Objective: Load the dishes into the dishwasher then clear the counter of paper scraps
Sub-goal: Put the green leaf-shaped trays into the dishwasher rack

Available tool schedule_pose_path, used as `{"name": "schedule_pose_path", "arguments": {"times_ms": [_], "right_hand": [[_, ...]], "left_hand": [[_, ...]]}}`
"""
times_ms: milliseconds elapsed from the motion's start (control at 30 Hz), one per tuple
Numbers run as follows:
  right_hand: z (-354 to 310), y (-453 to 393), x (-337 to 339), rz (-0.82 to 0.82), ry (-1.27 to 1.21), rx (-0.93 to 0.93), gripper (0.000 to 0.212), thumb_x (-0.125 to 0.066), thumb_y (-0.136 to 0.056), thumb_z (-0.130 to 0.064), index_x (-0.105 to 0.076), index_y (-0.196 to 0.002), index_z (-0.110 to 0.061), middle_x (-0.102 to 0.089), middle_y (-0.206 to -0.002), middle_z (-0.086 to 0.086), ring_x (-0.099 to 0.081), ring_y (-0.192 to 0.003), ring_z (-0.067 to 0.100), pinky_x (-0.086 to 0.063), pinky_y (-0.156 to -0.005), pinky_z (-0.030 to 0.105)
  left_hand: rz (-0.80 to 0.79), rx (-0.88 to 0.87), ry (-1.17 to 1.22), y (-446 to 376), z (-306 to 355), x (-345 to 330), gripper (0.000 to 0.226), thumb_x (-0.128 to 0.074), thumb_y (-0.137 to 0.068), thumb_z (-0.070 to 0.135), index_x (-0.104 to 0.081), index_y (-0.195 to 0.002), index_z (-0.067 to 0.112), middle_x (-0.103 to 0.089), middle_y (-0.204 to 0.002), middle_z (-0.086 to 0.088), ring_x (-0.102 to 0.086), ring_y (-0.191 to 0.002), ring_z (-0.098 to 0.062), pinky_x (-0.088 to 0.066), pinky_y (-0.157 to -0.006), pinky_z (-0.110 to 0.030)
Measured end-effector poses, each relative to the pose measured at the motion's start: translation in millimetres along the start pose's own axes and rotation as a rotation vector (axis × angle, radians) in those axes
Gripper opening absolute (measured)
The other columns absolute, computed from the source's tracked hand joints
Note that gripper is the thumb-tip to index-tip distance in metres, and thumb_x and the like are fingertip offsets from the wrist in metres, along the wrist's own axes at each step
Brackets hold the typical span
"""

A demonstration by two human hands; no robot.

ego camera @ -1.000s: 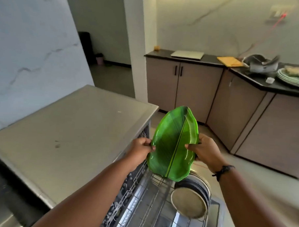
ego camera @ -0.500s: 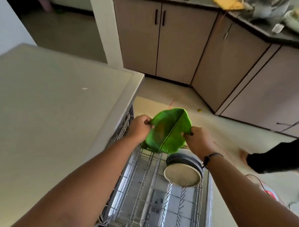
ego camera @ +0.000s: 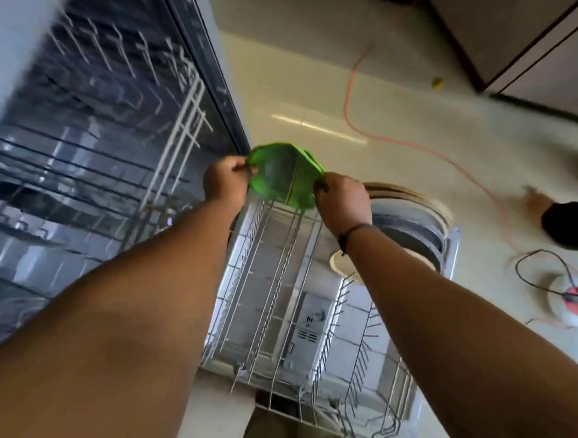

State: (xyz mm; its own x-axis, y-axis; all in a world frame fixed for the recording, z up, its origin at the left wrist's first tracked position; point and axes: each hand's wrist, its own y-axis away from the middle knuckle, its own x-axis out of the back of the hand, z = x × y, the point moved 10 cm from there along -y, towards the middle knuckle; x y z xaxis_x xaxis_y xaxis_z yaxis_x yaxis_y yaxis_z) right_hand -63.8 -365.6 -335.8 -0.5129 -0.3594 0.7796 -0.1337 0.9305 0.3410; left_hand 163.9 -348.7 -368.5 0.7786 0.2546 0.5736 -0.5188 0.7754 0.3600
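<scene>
Green leaf plate (ego camera: 283, 175) | left hand (ego camera: 224, 181), right hand (ego camera: 343, 201) grip its edges | over lower rack (ego camera: 278, 284)

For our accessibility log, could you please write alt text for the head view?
Two hands, left and right, hold a green plate by its edges over the pulled-out rack. Round plates stand at its far right.

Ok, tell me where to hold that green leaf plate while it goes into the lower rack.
Hold the green leaf-shaped plate by its two opposite long edges, one hand from each side, as the left hand and right hand do now. It stands on edge over the lower rack, so side grips leave its bottom edge free to enter.
</scene>
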Motion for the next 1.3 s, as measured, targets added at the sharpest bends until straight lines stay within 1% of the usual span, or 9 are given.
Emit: {"name": "schedule_pose_path", "arguments": {"times_ms": [267, 467, 633, 700, 767, 867, 933, 1067, 1300], "right_hand": [[31, -47, -43, -0.034, 0.093, 0.039, 0.029, -0.046, -0.096, -0.027, -0.066, -0.104, -0.008, -0.067, -0.102, 0.020, -0.060, -0.094, 0.041, -0.046, -0.073, 0.037], [38, -51, -70, -0.071, 0.120, 0.042, 0.030, -0.045, -0.096, -0.025, -0.066, -0.104, -0.006, -0.067, -0.100, 0.020, -0.061, -0.092, 0.039, -0.048, -0.075, 0.038], [48, -52, -94, -0.199, 0.140, -0.027, 0.027, -0.045, -0.096, -0.019, -0.063, -0.108, -0.004, -0.064, -0.106, 0.022, -0.061, -0.098, 0.038, -0.047, -0.079, 0.037], [51, -48, -99, -0.232, 0.131, -0.043, 0.027, -0.043, -0.095, -0.012, -0.057, -0.116, -0.005, -0.063, -0.110, 0.023, -0.060, -0.101, 0.038, -0.046, -0.078, 0.035], [51, -42, -101, -0.252, 0.077, -0.050, 0.046, -0.041, -0.091, -0.004, -0.041, -0.137, -0.008, -0.061, -0.113, 0.023, -0.059, -0.103, 0.037, -0.045, -0.078, 0.035], [53, -30, -100, -0.288, 0.003, -0.082, 0.079, -0.041, -0.086, 0.003, -0.005, -0.154, -0.017, -0.060, -0.115, 0.019, -0.057, -0.093, 0.029, -0.045, -0.077, 0.035], [52, -22, -96, -0.289, -0.076, -0.102, 0.085, -0.041, -0.086, 0.005, 0.002, -0.154, -0.021, -0.059, -0.116, 0.016, -0.053, -0.086, 0.022, -0.048, -0.076, 0.034], [54, -4, -86, -0.218, -0.174, -0.108, 0.082, -0.039, -0.082, 0.007, -0.008, -0.152, -0.022, -0.058, -0.110, 0.013, -0.059, -0.082, 0.021, -0.044, -0.063, 0.028], [56, 94, -92, -0.386, 0.095, -0.035, 0.074, -0.051, -0.094, -0.025, -0.005, -0.152, -0.021, -0.047, -0.140, 0.016, -0.057, -0.113, 0.030, -0.050, -0.090, 0.038]], "left_hand": [[0.017, -0.022, -0.098, -42, -31, -42, 0.028, -0.067, -0.084, 0.017, -0.071, -0.111, 0.009, -0.072, -0.103, -0.011, -0.065, -0.097, -0.023, -0.043, -0.076, -0.019], [0.011, -0.065, -0.212, -47, -48, -46, 0.029, -0.068, -0.084, 0.020, -0.071, -0.110, 0.008, -0.071, -0.104, -0.017, -0.064, -0.099, -0.029, -0.046, -0.079, -0.029], [-0.038, -0.002, -0.220, -43, -67, -57, 0.029, -0.069, -0.085, 0.022, -0.071, -0.111, 0.009, -0.071, -0.105, -0.016, -0.063, -0.101, -0.028, -0.046, -0.082, -0.029], [-0.039, 0.014, -0.205, -39, -69, -60, 0.027, -0.066, -0.087, 0.022, -0.071, -0.111, 0.011, -0.070, -0.106, -0.014, -0.063, -0.101, -0.029, -0.047, -0.082, -0.030], [-0.029, 0.013, -0.210, -33, -66, -60, 0.026, -0.063, -0.089, 0.024, -0.069, -0.113, 0.014, -0.070, -0.108, -0.012, -0.062, -0.102, -0.029, -0.047, -0.083, -0.031], [-0.049, -0.007, -0.247, -25, -66, -65, 0.039, -0.064, -0.089, 0.031, -0.060, -0.125, 0.017, -0.066, -0.119, -0.008, -0.059, -0.110, -0.028, -0.046, -0.088, -0.032], [-0.080, 0.037, -0.270, -18, -73, -68, 0.060, -0.065, -0.088, 0.037, -0.044, -0.140, 0.017, -0.056, -0.134, -0.009, -0.054, -0.120, -0.029, -0.044, -0.096, -0.035], [-0.132, 0.148, -0.303, 16, -97, -70, 0.078, -0.064, -0.087, 0.045, -0.026, -0.148, 0.014, -0.041, -0.147, -0.013, -0.042, -0.132, -0.034, -0.037, -0.107, -0.043], [-0.406, -0.024, -0.554, 158, -99, -48, 0.080, -0.046, -0.094, 0.052, -0.008, -0.153, 0.014, -0.010, -0.160, -0.012, -0.019, -0.145, -0.030, -0.022, -0.115, -0.042]]}}
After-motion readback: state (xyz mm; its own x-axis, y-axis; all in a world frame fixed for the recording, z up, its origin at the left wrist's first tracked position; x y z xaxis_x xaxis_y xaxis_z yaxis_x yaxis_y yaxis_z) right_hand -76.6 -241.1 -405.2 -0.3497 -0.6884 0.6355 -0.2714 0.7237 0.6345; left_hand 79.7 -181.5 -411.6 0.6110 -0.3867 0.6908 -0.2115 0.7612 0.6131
